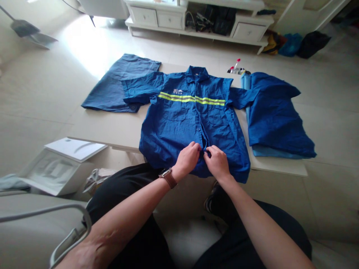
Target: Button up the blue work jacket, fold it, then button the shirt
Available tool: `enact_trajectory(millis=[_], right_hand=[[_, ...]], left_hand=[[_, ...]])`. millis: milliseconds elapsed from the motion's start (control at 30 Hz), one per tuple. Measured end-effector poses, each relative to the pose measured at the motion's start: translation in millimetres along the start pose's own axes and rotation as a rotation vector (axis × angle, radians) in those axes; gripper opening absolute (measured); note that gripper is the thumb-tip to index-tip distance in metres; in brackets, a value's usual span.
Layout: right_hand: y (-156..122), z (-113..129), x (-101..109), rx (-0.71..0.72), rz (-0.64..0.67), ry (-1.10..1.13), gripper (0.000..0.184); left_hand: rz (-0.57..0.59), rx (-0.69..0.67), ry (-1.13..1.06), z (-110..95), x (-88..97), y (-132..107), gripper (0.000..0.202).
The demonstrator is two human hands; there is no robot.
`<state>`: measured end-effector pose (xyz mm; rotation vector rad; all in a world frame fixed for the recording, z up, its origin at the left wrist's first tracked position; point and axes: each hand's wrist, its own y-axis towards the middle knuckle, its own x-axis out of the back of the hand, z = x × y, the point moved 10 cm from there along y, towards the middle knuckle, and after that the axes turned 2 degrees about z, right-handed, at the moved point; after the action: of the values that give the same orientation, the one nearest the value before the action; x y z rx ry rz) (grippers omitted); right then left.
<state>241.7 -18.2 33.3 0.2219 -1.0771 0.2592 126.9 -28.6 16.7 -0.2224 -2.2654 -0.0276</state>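
Note:
A blue work jacket (171,130) with a yellow-and-grey reflective stripe lies spread face up, its collar pointing away from me. Its lower hem hangs over the near edge of the table (109,129). My left hand (187,158), with a watch on the wrist, pinches the left edge of the front opening near the hem. Opposite it, the fingers of my right hand (216,161) are closed on the other edge of the same opening. Both hands are almost touching. Above them the front placket gapes a little, and a button shows there.
Folded blue cloth (277,116) lies at the table's right end, over lighter blue fabric. Greyish-blue cloth (112,86) is at the left end. Bottles with red caps (237,65) stand behind. A white box (56,164) sits left of the table; a white cabinet (171,19) stands beyond.

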Motion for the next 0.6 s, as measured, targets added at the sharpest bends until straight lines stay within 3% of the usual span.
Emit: enact_trajectory(millis=[300, 600], right_hand=[[-0.4, 5.4, -0.9, 0.073, -0.025, 0.098, 0.016], [0.6, 9.3, -3.0, 0.121, -0.019, 0.175, 0.022]], left_hand=[[-0.041, -0.078, -0.07, -2.1, -3.8, 0.3, 0.018], [-0.096, 0.009, -0.279, 11.4, -3.9, 3.0, 0.018]])
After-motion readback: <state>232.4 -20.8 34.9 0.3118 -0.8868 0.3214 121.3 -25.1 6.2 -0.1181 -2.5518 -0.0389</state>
